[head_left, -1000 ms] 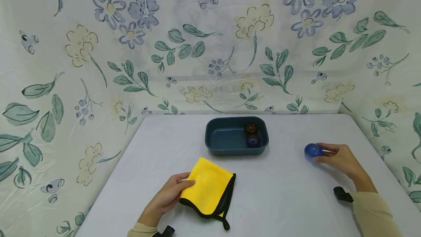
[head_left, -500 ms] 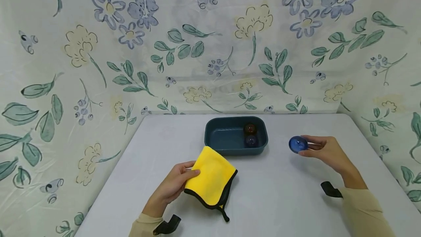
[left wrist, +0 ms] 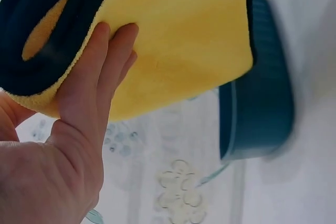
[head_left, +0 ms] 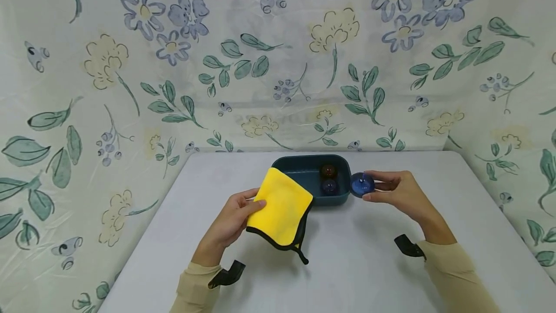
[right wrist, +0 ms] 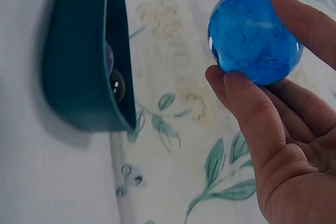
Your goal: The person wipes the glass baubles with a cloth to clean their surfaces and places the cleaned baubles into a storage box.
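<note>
Right hand (head_left: 401, 192) pinches the blue ball (head_left: 362, 184) between thumb and fingertips, held just beside the right end of the teal tub (head_left: 304, 167) near the table's (head_left: 369, 264) far edge. Left hand (head_left: 232, 219) grips the folded yellow cloth (head_left: 282, 206), thumb on top, lifted at the tub's near-left corner. Judged step: ball and cloth being brought together; next calls for meeting them without loosening the pinch.

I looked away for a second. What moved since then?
The right hand carried the blue ball left to the teal bin's right rim. The left hand lifted the yellow cloth up to the bin's front-left corner. Bin and its two balls stayed put.
</note>
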Available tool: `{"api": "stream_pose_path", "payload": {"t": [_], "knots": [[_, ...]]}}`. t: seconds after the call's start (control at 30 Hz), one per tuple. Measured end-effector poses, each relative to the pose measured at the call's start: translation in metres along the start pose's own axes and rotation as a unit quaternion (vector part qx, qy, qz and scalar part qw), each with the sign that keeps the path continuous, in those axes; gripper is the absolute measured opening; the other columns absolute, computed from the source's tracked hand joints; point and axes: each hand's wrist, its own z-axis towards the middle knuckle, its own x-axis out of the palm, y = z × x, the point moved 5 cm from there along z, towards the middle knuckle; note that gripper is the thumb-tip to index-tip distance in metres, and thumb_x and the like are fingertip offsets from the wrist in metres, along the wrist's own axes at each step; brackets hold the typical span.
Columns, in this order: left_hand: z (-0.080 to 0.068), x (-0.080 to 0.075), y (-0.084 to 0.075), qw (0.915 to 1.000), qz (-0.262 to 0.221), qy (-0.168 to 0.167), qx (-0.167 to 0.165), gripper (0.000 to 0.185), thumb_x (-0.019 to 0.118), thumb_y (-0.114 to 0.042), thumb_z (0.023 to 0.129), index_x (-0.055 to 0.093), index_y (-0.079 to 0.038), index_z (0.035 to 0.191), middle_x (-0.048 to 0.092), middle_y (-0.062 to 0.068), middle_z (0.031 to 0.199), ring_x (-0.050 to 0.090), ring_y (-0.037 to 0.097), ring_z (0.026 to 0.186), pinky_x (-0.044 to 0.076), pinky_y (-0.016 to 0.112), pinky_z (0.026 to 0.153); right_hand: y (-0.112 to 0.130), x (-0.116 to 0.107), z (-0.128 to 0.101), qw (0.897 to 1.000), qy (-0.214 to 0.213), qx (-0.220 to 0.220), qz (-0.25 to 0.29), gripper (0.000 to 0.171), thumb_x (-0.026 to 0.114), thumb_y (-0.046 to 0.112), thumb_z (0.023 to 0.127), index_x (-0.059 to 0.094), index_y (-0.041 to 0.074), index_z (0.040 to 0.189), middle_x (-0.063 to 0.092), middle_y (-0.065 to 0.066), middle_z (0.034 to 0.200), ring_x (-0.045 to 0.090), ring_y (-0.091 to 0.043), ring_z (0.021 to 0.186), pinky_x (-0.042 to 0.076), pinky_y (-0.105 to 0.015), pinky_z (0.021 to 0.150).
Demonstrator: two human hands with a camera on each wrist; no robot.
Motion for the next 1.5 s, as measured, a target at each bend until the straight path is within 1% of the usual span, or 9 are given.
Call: {"api": "stream_pose_path", "payload": {"t": [0.13,0.3,0.47,0.57,0.67,0.9,1.07,1.27,1.5], "knots": [[0.004,0.001,-0.012,0.9999,-0.005,-0.009,0.005,0.059,0.056,-0.018,0.105,0.036,0.007,0.155,0.076,0.003,0.112,0.076,0.014,0.090,0.064,0.029,0.085,0.008,0.013,0.007,1.000,0.010,-0.011,0.023,0.058,0.083,0.020,0.087,0.064,0.004,0.140,0.068,-0.021,0.136,0.068,-0.040,0.124,0.061,-0.033,0.094],[0.009,0.004,-0.029,0.9992,-0.009,-0.028,0.027,0.057,0.056,-0.016,0.105,0.038,0.005,0.155,0.076,0.003,0.113,0.076,0.014,0.090,0.064,0.030,0.083,0.019,0.029,0.016,0.999,0.017,-0.025,0.038,0.060,0.084,0.019,0.085,0.064,0.004,0.140,0.066,-0.021,0.138,0.068,-0.039,0.124,0.062,-0.032,0.092],[0.019,0.011,-0.040,0.9978,-0.001,-0.044,0.049,0.056,0.056,-0.016,0.105,0.040,0.002,0.155,0.073,0.018,0.124,0.076,0.014,0.092,0.064,0.032,0.085,0.031,0.046,0.023,0.998,0.015,-0.039,0.045,0.060,0.085,0.018,0.084,0.065,0.004,0.139,0.068,-0.020,0.136,0.072,-0.035,0.118,0.063,-0.029,0.088],[0.028,0.018,-0.040,0.9972,0.003,-0.051,0.054,0.055,0.056,-0.015,0.105,0.041,0.000,0.156,0.069,0.027,0.129,0.076,0.014,0.093,0.064,0.033,0.086,0.035,0.057,0.026,0.996,0.025,-0.042,0.070,0.060,0.086,0.016,0.082,0.066,0.005,0.138,0.070,-0.020,0.132,0.074,-0.031,0.114,0.063,-0.029,0.087],[0.036,0.028,-0.038,0.9967,0.010,-0.055,0.058,0.054,0.056,-0.015,0.106,0.041,-0.003,0.157,0.065,0.030,0.134,0.075,0.016,0.096,0.064,0.035,0.088,0.036,0.068,0.030,0.994,0.037,-0.037,0.096,0.060,0.087,0.016,0.081,0.067,0.006,0.137,0.070,-0.020,0.133,0.074,-0.030,0.115,0.063,-0.031,0.089],[0.046,0.048,-0.033,0.9932,0.050,-0.067,0.081,0.051,0.057,-0.015,0.105,0.046,-0.006,0.155,0.067,0.025,0.134,0.073,0.020,0.099,0.063,0.036,0.090,0.033,0.085,0.034,0.994,0.044,-0.021,0.099,0.066,0.089,0.018,0.079,0.065,0.005,0.139,0.068,-0.020,0.137,0.071,-0.032,0.120,0.062,-0.032,0.090],[0.045,0.059,-0.032,0.9892,0.085,-0.078,0.090,0.050,0.059,-0.016,0.105,0.049,-0.009,0.153,0.070,0.021,0.129,0.072,0.021,0.097,0.063,0.036,0.087,0.033,0.086,0.032,0.994,0.042,-0.024,0.094,0.064,0.089,0.018,0.080,0.066,0.005,0.138,0.069,-0.020,0.135,0.072,-0.033,0.118,0.062,-0.033,0.089],[0.041,0.067,-0.034,0.9828,0.138,-0.070,0.100,0.052,0.058,-0.018,0.105,0.047,-0.010,0.155,0.068,0.015,0.132,0.071,0.024,0.103,0.063,0.039,0.091,0.036,0.089,0.030,0.994,0.045,-0.034,0.096,0.063,0.089,0.017,0.080,0.066,0.004,0.137,0.069,-0.019,0.135,0.071,-0.034,0.120,0.062,-0.034,0.092],[0.036,0.070,-0.038,0.9694,0.209,-0.069,0.109,0.051,0.056,-0.018,0.106,0.047,-0.008,0.155,0.068,0.013,0.128,0.069,0.021,0.099,0.063,0.039,0.091,0.040,0.091,0.029,0.994,0.041,-0.047,0.087,0.062,0.088,0.015,0.080,0.066,0.003,0.137,0.070,-0.019,0.133,0.072,-0.033,0.117,0.062,-0.032,0.091]]}}
